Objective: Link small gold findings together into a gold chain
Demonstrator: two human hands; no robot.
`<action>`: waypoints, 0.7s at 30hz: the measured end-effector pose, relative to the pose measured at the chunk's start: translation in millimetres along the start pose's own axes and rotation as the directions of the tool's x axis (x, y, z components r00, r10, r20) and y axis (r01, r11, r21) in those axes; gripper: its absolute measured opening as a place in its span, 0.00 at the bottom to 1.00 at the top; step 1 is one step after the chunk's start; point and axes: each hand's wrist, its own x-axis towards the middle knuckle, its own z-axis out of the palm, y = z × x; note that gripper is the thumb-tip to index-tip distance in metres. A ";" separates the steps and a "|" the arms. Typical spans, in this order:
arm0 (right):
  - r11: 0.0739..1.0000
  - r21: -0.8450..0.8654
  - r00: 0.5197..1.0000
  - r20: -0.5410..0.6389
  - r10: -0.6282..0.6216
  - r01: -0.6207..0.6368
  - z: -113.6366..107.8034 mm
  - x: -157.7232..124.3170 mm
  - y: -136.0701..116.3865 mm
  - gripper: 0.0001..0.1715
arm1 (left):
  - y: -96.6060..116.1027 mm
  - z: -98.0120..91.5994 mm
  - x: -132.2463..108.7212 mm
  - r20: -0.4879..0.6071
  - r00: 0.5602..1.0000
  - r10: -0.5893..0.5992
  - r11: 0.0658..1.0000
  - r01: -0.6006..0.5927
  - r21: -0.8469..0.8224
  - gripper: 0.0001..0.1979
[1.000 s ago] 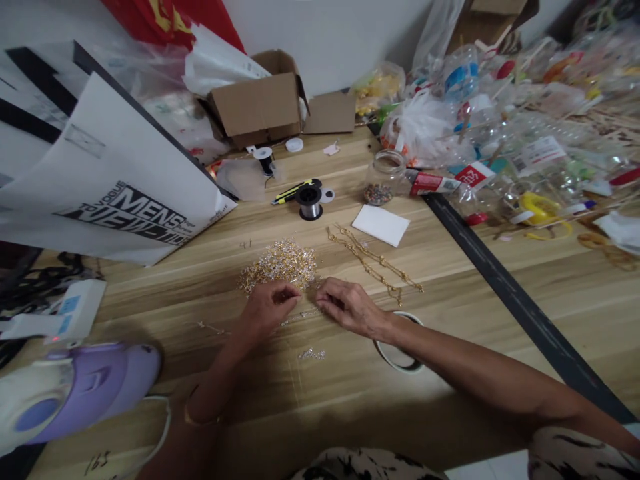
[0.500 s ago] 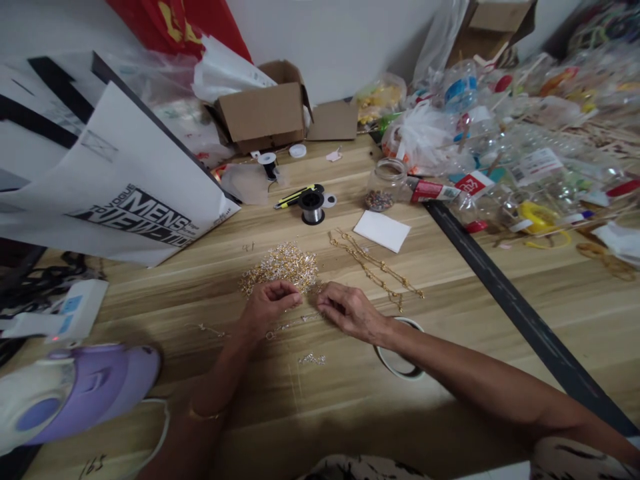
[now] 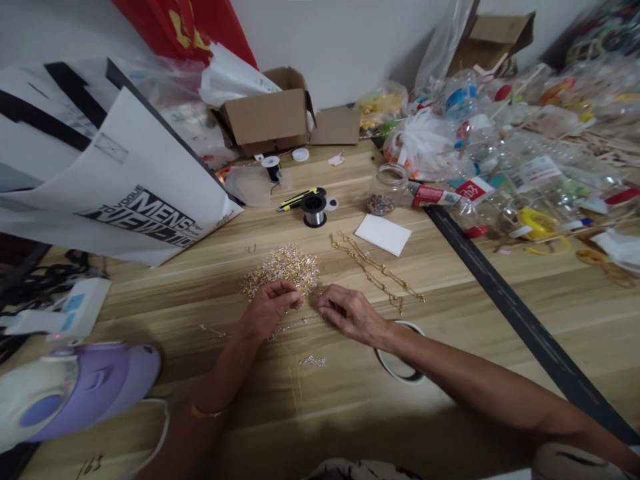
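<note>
My left hand [image 3: 274, 305] is closed in a pinch at the near edge of a heap of gold and silver beads [image 3: 283, 267]; what its fingertips hold is too small to make out. Facing it across a narrow gap, my right hand [image 3: 347, 310] has thumb and fingers pressed together. A thin silver beaded chain [image 3: 295, 325] runs along the table below both hands, its right end reaching my right fingers. Two gold beaded chains [image 3: 383, 270] lie beyond my right hand. Nearer me is a small cluster of silver beads [image 3: 313, 361].
A roll of tape [image 3: 405, 373] lies under my right forearm. Farther back stand a wire spool [image 3: 314, 210], a jar of beads [image 3: 385, 190] and a white pad [image 3: 383, 234]. A large paper bag [image 3: 125, 173] and a purple kettle [image 3: 105, 387] flank the left; plastic bottles [image 3: 540, 167] crowd the right.
My left fingers have shifted slightly, the fingertips curling in a little more. My right hand stays nearly where it was. The whole view has moved slightly.
</note>
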 end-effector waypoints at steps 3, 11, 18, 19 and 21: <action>1.000 0.009 1.000 -0.006 0.003 -0.003 0.2 0.2 -0.5 0.06 | -2.3 -0.7 1.8 0.025 0.999 -0.020 0.996 0.022 -0.088 0.14; 0.999 0.017 0.999 -0.020 0.034 -0.033 -0.4 -0.2 -0.8 0.05 | -6.0 3.1 -0.1 0.009 1.000 -0.009 0.998 0.008 0.057 0.11; 0.995 0.036 0.995 -0.016 0.094 -0.094 -0.4 -1.3 -1.0 0.04 | -11.2 8.9 -4.5 -0.017 1.000 0.014 0.981 -0.011 0.194 0.08; 0.994 0.038 0.994 -0.016 0.104 -0.103 -0.3 -1.6 -1.1 0.04 | -11.0 10.3 -5.0 -0.016 1.000 0.014 0.979 -0.011 0.204 0.08; 0.992 0.043 0.993 -0.016 0.121 -0.120 -0.1 -2.1 -1.3 0.04 | -10.5 13.1 -5.8 -0.014 1.000 0.015 0.976 -0.012 0.217 0.08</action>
